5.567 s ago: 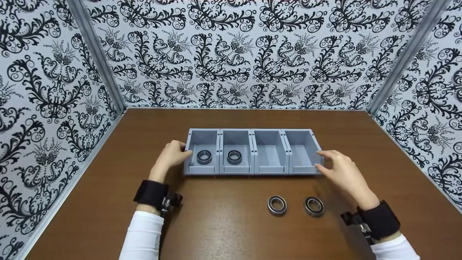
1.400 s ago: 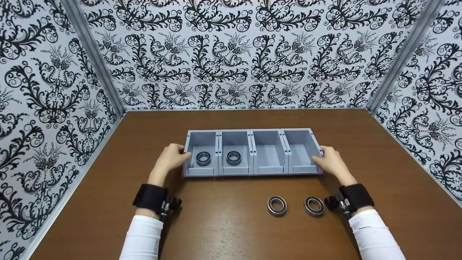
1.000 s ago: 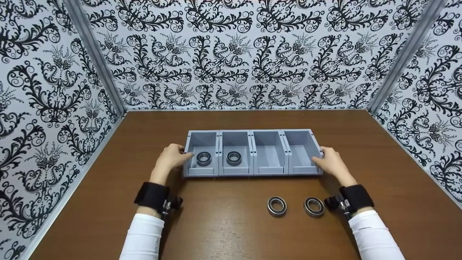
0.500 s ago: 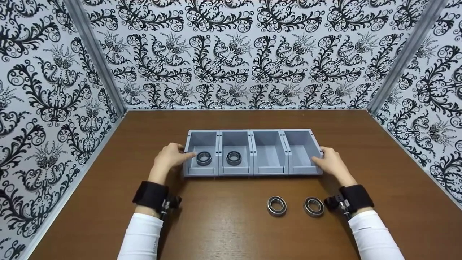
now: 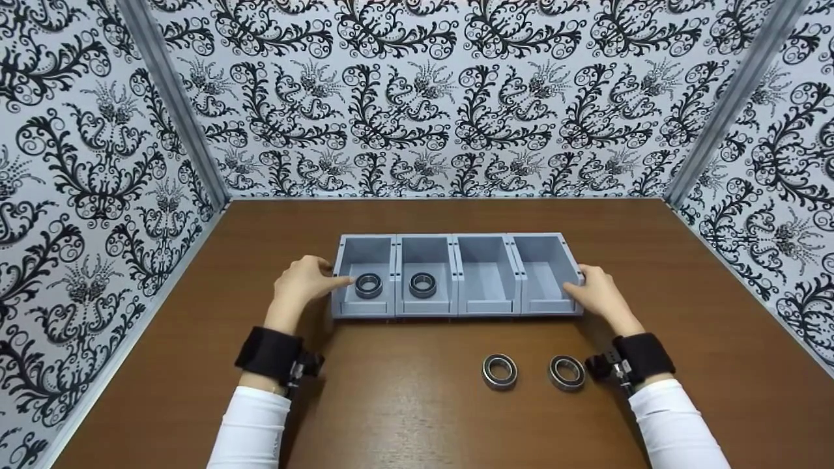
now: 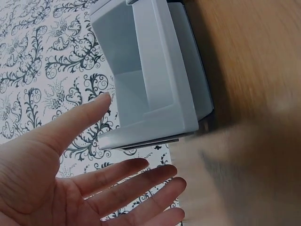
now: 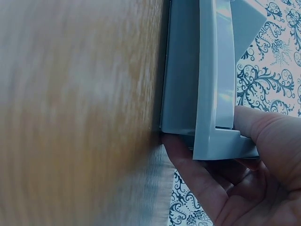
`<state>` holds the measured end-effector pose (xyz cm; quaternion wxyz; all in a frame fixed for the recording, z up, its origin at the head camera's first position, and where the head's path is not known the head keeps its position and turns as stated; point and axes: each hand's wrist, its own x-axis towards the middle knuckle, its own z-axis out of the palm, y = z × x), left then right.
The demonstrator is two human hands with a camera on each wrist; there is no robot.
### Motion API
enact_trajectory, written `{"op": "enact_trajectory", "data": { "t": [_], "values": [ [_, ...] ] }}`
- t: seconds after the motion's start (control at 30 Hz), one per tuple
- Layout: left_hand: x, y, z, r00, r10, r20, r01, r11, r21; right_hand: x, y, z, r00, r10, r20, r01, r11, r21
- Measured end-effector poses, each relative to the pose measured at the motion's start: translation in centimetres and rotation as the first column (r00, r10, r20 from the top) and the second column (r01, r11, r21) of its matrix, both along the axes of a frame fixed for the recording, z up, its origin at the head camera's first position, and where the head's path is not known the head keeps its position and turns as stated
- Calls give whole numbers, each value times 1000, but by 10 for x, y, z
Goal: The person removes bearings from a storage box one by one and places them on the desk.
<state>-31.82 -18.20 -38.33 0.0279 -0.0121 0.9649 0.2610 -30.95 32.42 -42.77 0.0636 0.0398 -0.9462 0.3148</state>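
Observation:
A row of joined grey plastic storage bins [image 5: 487, 306] stands on the brown table. My left hand [image 5: 305, 284] is at its left end, the thumb over the end wall and the straight fingers outside it; the left wrist view shows these fingers [image 6: 136, 188] spread and apart from the wall. At the other end, my right hand [image 5: 598, 292] grips the end wall, thumb inside and fingers curled beneath and outside, as the right wrist view shows. One ball bearing [image 5: 369, 296] lies in the leftmost bin, another bearing [image 5: 423, 295] in the bin beside it.
Two more bearings lie on the table in front of the bins: a left one [image 5: 500, 385] and a right one [image 5: 567, 385], the latter close to the right wrist's camera [image 5: 603, 366]. Patterned walls [image 5: 417, 98] enclose the table's back and sides.
Since the earliest frame my right hand has moved inward and closed round the end wall. Lately my left hand has shifted slightly left and spread away from the bin. The bearings remain in place.

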Motion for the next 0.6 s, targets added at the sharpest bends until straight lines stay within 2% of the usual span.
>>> {"op": "enact_trajectory", "data": {
  "t": [0.6],
  "values": [
    [11,1,9,998,0,-58,-3,998,-60,1,-2,2,1000,-1,14,1,1000,-23]
  ]
}}
